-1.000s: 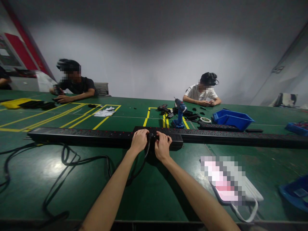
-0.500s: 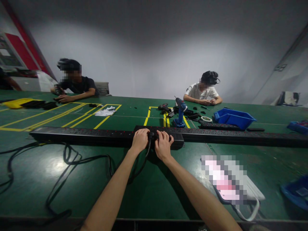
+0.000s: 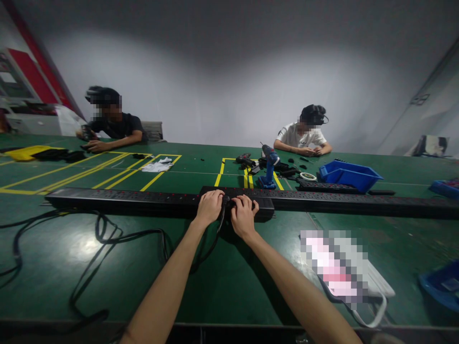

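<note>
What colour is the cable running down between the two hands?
Black; the cable shows best in the head view, the only one.

We see a smooth, glossy green tabletop and a satin-black socket strip, perhaps metal, though dimly lit. Our cable looks matt plastic, the blue bin smooth plastic.
</note>
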The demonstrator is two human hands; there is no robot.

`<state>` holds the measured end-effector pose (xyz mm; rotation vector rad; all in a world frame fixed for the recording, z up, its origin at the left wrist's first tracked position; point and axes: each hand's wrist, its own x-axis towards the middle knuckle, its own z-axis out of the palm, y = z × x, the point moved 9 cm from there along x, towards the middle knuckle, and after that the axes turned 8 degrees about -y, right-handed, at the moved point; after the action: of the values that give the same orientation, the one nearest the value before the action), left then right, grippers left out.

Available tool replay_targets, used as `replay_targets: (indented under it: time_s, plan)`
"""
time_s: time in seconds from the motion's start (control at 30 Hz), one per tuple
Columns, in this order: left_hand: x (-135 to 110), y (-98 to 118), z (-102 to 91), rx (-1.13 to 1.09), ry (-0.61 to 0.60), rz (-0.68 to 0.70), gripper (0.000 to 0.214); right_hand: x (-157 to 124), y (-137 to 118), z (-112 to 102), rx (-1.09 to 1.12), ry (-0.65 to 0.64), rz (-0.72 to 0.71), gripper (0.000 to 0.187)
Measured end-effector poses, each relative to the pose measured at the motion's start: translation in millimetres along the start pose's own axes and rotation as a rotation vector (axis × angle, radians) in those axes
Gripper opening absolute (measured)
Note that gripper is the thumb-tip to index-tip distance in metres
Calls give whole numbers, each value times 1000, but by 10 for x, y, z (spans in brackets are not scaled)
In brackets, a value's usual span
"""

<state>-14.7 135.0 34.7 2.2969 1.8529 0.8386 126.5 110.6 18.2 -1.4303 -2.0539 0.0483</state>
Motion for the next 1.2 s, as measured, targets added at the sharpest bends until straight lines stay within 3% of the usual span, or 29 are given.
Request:
replay_targets:
  time_s: [0.33, 1.2]
  plan:
    - [40, -72, 38, 13, -12, -28, 24, -12, -56, 46, -18, -34, -66, 37]
    - [1, -11, 50, 35, -9, -14, 33, 2, -20, 51, 36, -37, -60, 34]
